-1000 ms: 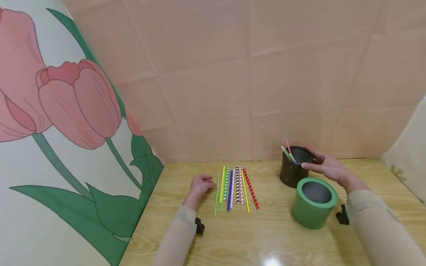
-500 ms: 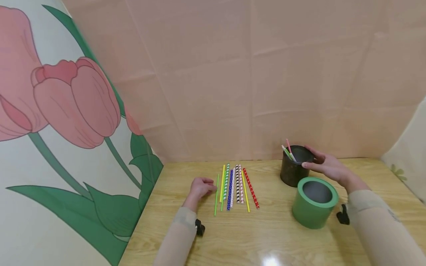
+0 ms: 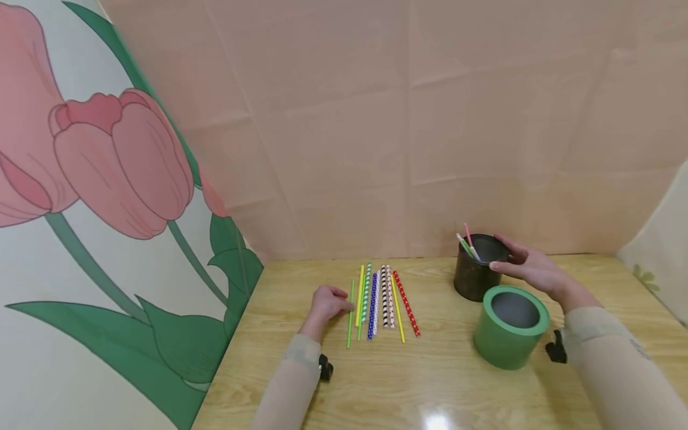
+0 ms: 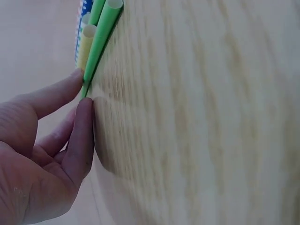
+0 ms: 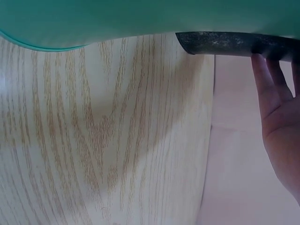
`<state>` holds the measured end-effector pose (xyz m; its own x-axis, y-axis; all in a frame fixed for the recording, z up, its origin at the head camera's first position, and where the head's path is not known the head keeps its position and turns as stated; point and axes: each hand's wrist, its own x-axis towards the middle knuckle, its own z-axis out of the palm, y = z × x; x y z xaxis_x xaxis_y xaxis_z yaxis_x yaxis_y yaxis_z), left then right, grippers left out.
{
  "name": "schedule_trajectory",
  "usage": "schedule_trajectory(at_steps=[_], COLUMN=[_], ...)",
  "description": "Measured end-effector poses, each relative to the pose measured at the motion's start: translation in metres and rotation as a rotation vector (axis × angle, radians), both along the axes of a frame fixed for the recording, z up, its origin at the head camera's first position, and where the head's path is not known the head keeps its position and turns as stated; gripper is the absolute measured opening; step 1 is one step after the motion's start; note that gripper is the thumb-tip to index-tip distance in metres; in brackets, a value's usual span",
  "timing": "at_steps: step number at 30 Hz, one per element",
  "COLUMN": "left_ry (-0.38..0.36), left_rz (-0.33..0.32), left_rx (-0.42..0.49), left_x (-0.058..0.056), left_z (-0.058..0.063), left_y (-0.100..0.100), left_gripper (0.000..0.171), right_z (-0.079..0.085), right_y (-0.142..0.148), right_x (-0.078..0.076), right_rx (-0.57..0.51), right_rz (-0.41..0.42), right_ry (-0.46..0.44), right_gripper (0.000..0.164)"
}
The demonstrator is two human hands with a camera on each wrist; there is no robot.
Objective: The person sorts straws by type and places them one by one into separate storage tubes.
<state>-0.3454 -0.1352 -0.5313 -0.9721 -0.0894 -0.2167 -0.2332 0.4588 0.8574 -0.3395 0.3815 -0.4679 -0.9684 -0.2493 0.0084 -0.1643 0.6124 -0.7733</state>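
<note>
My left hand (image 3: 328, 303) is at the left end of a row of paper straws. In the left wrist view its thumb and finger pinch the outermost green straw (image 4: 104, 35), which lies on the wooden table. Several more straws, yellow, blue dotted (image 3: 372, 306), striped and red dotted (image 3: 407, 303), lie beside it. On the right, my right hand (image 3: 529, 272) grips the black cup (image 3: 473, 280) at its right side, thumb near the rim. Thin pink, green and white sticks (image 3: 469, 243) stand tilted in that cup. The far fingers are partly hidden in the head view.
A green cylinder (image 3: 507, 334) with a thick rim and dark inside stands upright in front of the black cup, close to my right forearm. A pinkish cloth (image 3: 344, 131) hangs behind the table (image 3: 376, 388). To the left is a wall panel with tulips (image 3: 145, 167).
The left hand's fingers have closed in on the outermost green straw. The right hand stays on the black cup. The head view has shifted slightly.
</note>
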Motion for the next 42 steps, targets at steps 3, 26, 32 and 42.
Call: schedule_trajectory(at_steps=[3,26,32,42], left_ry=[-0.015,-0.014,-0.027,-0.072], left_rz=[0.014,-0.074,-0.085,-0.12], left_rx=[-0.033,-0.155,-0.142,-0.061], left_x=[-0.001,0.001,0.006,0.003], left_z=[0.001,0.008,0.013,0.011], left_y=[0.001,0.003,-0.002,-0.011], left_gripper=[0.038,0.025,0.024,0.021], right_z=[0.0,0.0,-0.001,0.0], right_y=[-0.002,-0.001,-0.002,-0.002], right_x=[0.0,0.002,0.0,0.003], right_rx=[0.001,0.013,0.015,-0.003], right_rz=[0.003,0.006,0.003,0.005], right_ry=[-0.01,0.0,-0.005,-0.016], right_gripper=[0.092,0.092,0.091,0.091])
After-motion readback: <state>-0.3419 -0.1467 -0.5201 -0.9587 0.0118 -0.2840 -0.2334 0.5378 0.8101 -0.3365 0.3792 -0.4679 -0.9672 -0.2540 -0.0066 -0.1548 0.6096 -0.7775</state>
